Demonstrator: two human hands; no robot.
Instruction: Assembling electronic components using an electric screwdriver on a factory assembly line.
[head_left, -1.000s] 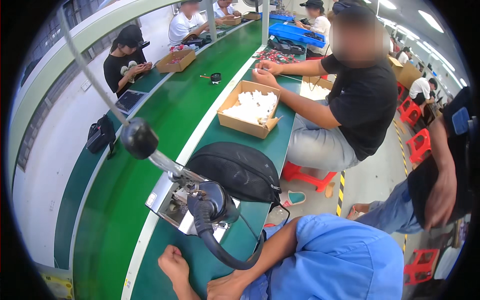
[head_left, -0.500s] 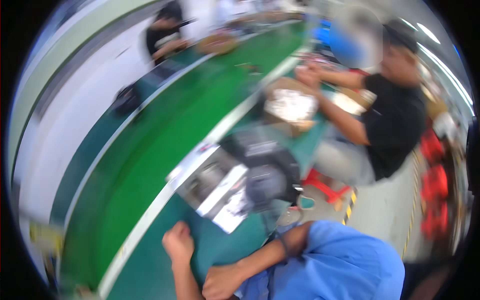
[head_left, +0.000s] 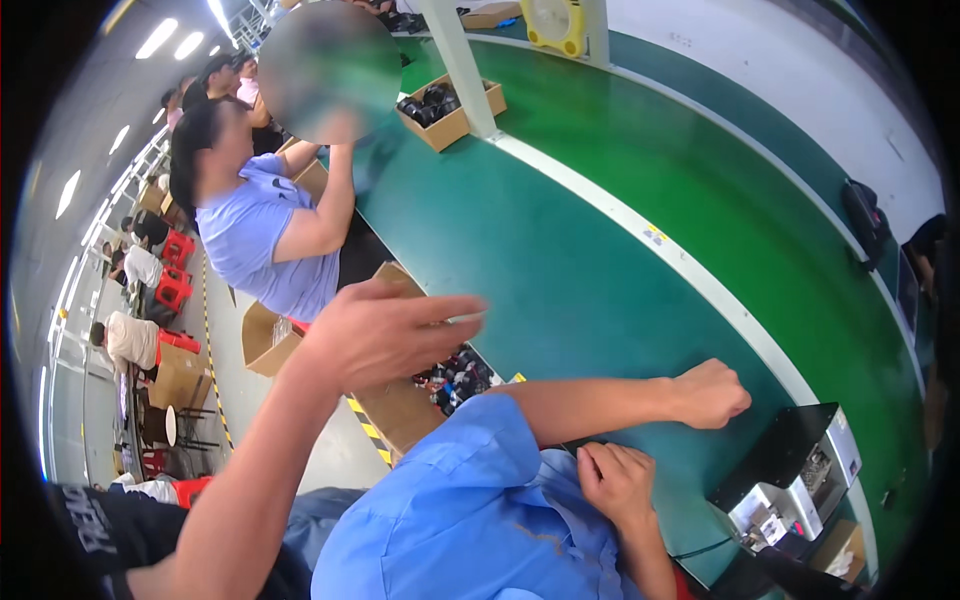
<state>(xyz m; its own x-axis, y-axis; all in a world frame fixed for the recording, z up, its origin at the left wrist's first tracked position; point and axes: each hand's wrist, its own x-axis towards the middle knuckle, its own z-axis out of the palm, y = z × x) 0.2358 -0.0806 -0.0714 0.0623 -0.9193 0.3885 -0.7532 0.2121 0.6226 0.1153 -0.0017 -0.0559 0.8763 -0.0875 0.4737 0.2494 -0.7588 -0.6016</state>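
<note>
L grip point(head_left: 712, 393) balled over tbl point(head_left: 540, 250)

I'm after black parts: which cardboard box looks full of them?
The upper box, beside the nearer white post; the middle box holds mixed colours, the lower-right box white pieces.

A: Operator kit?
B: Blue shirt point(head_left: 420, 535), plain cloth, creased. Left sleeve point(head_left: 495, 435) is short, same blue.
A: Beyond the left sleeve?
B: Bare forearm point(head_left: 600, 405), bare left hand point(head_left: 710, 394).
A: Inboard of the left sleeve?
B: Thin brownish line on the shirt; can't tell if stitching. Right hand point(head_left: 617, 483) bare too.
</note>
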